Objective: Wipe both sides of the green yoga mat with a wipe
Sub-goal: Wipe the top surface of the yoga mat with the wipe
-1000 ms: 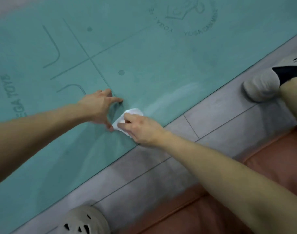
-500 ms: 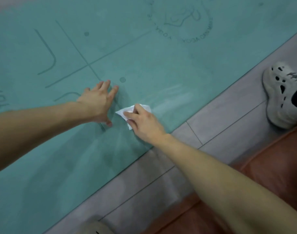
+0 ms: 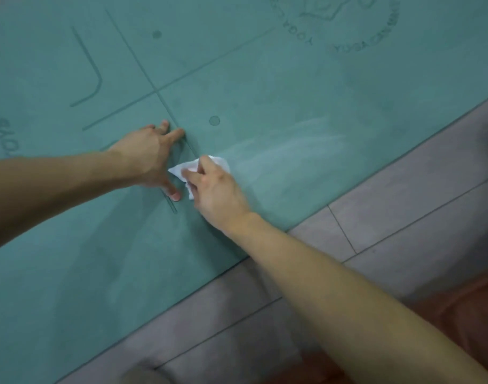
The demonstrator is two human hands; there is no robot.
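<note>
Head view: left hand (image 3: 147,159) lies flat on the green yoga mat (image 3: 265,87), fingers spread. Right hand (image 3: 216,194) just beside it, fingers curled over a crumpled white wipe (image 3: 180,169), holding it against the mat. Pale streaks (image 3: 287,153) right of the wipe. Mat lies flat on grey tiled floor (image 3: 403,217).

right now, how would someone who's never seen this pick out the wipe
The green yoga mat fills most of the view. Near its lower-right edge the right hand holds the wipe on the mat, beside the left hand. It is the only white, crumpled thing there.
</note>
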